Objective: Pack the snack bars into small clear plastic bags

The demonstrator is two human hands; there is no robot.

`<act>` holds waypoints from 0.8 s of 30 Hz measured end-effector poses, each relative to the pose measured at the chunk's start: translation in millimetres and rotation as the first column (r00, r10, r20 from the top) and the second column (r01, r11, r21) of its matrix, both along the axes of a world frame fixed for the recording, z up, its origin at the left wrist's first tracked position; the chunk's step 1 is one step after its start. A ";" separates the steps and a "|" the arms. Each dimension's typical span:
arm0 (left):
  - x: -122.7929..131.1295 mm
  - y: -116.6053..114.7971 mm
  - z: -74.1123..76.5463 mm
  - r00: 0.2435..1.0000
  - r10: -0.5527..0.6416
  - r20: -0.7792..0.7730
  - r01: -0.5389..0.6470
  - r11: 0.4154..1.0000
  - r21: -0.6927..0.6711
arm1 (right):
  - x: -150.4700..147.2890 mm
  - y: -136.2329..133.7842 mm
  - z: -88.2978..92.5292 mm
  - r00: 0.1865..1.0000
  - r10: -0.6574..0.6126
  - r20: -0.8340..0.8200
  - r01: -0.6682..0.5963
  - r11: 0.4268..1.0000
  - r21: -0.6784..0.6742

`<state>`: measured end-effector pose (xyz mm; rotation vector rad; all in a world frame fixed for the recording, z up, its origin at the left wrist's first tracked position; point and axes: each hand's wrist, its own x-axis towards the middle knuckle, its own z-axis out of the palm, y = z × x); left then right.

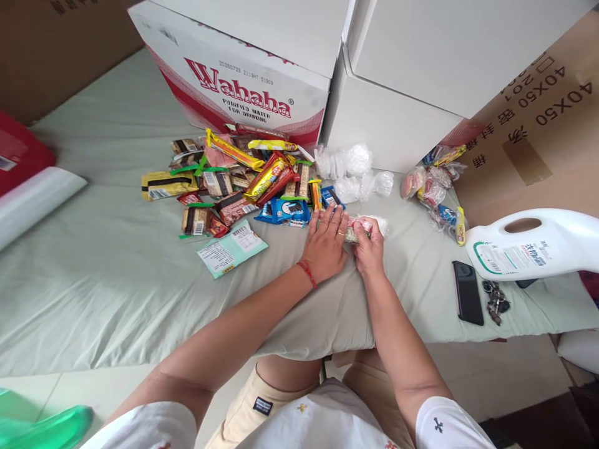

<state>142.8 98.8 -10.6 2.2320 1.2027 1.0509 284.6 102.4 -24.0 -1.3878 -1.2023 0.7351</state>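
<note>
A: Hands?
B: Left hand (325, 244) lies flat on the sheet (116, 280), fingers spread, holding nothing. Right hand (369, 251) pinches a bag (369, 226), which sits at those fingertips, touching the left fingers.
A: Risk?
B: Film looks thin. A hard pinch could tear it and the red-wrapped snacks inside would spill.
A: Other containers?
B: Empty bags (349, 167) beyond the fingertips. Filled bags (433, 187) right of the right fingers, snacks inside. Cartons (253, 81) further out, shut, so contents unseen. Loose snacks (234, 187) left of the left fingers.
</note>
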 end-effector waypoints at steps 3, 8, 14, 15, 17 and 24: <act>-0.2 3.1 -3.7 1.000 -0.006 -0.005 0.006 1.000 -0.025 | -2.8 0.3 1.5 0.994 -0.031 -0.105 0.028 0.999 -0.027; 1.9 6.1 -4.8 0.998 -0.028 0.056 0.032 0.997 -0.067 | -4.3 -1.7 2.1 0.996 -0.047 -0.077 0.044 0.998 -0.042; 2.6 8.4 -8.3 0.999 -0.044 0.007 0.044 0.999 -0.019 | -1.8 -7.4 14.2 0.986 -0.001 0.165 0.004 1.000 -0.016; 2.1 9.5 -9.9 0.999 -0.043 -0.022 0.043 0.999 0.002 | -1.2 -9.3 20.7 0.966 -0.013 0.258 0.008 1.000 0.019; 1.1 12.2 -14.5 0.997 -0.025 -0.073 0.030 0.998 0.058 | 1.2 -15.0 36.8 0.889 -0.018 0.458 -0.031 0.995 0.099; 1.9 18.5 -33.2 0.998 -0.067 -0.012 0.068 0.964 0.257 | 17.9 -42.0 74.9 0.519 0.358 0.776 -0.440 0.890 -0.116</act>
